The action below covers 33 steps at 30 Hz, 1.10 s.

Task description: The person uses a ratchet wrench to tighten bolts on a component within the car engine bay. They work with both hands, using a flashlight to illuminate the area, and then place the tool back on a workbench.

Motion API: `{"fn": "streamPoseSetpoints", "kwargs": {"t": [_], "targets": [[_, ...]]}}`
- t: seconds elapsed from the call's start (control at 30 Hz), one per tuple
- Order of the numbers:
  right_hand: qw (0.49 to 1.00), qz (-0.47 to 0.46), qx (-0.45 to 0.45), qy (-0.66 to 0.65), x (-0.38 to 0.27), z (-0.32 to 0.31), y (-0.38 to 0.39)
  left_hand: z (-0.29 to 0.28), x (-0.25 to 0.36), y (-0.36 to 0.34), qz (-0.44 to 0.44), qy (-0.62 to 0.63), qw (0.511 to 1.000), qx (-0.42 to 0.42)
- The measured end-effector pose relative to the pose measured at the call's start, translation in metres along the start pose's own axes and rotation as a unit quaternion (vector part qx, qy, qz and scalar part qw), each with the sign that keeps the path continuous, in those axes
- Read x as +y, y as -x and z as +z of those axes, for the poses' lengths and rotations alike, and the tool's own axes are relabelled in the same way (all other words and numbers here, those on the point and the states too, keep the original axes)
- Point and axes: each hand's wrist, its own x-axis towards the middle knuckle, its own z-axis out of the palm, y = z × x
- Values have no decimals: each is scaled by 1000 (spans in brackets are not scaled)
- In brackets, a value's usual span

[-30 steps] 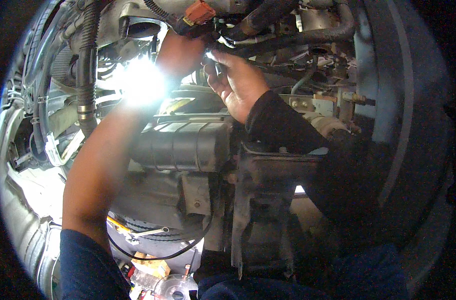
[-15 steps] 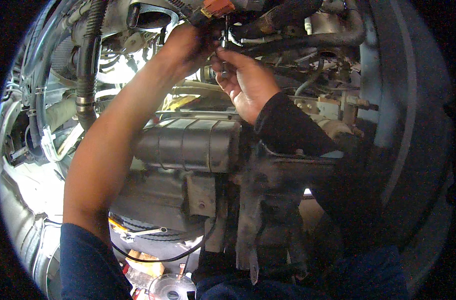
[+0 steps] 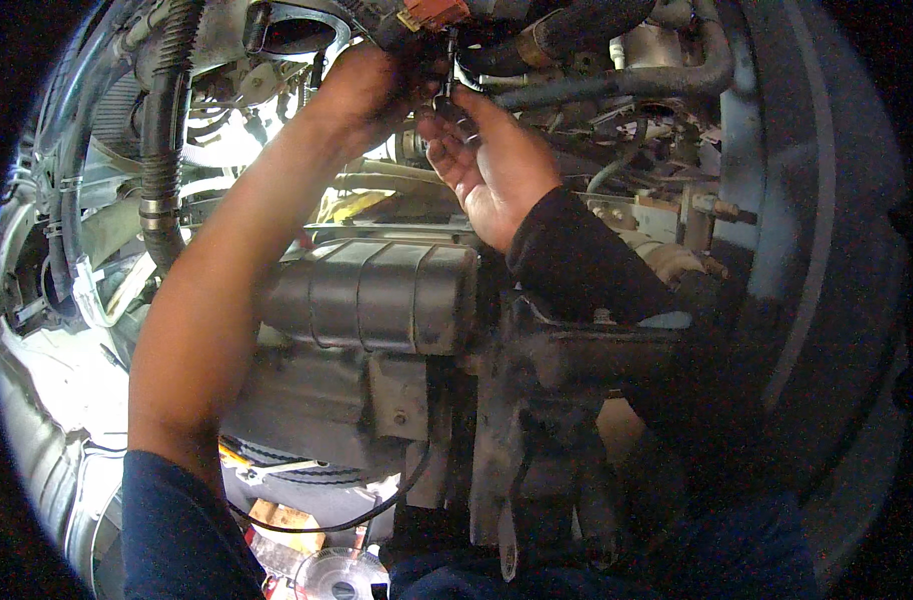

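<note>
High in the middle, my right hand (image 3: pixel 502 170) is closed on a small chrome ratchet (image 3: pixel 455 110), palm facing up and fingers curled around it. A slim metal shaft (image 3: pixel 452 60) rises from it toward an orange connector (image 3: pixel 437 12) at the top edge. My left hand (image 3: pixel 372 85) reaches in from the left, close beside the shaft and just below the connector. Its fingers are hidden in shadow behind the back of the hand, so I cannot see what they touch.
Below the hands sits a dark ribbed cover (image 3: pixel 377 295). A corrugated hose (image 3: pixel 167 120) runs down the left, and a thick black hose (image 3: pixel 627 85) crosses the upper right. A black cable (image 3: pixel 347 525) loops low, above a cardboard box (image 3: pixel 287 525) and a clear round item (image 3: pixel 342 575).
The ratchet in my right hand has turned: its lower end hung straight down and now slants to the lower right. My left hand stays by the connector.
</note>
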Motion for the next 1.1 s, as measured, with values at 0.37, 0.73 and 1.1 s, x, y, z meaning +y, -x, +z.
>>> {"fn": "streamPoseSetpoints", "kwargs": {"t": [0.37, 0.73, 1.1], "targets": [[998, 27, 29, 43, -5, -5, -6, -2, 3, 4, -14, -7, 1000, -26], [999, 24, 19, 8, -7, 1, -1, -1, 5, 5, -28, -37, 999, -2], [1000, 12, 17, -7, -4, 1, -3, 4, 5, 11, 56, -147, 987, 19]]}}
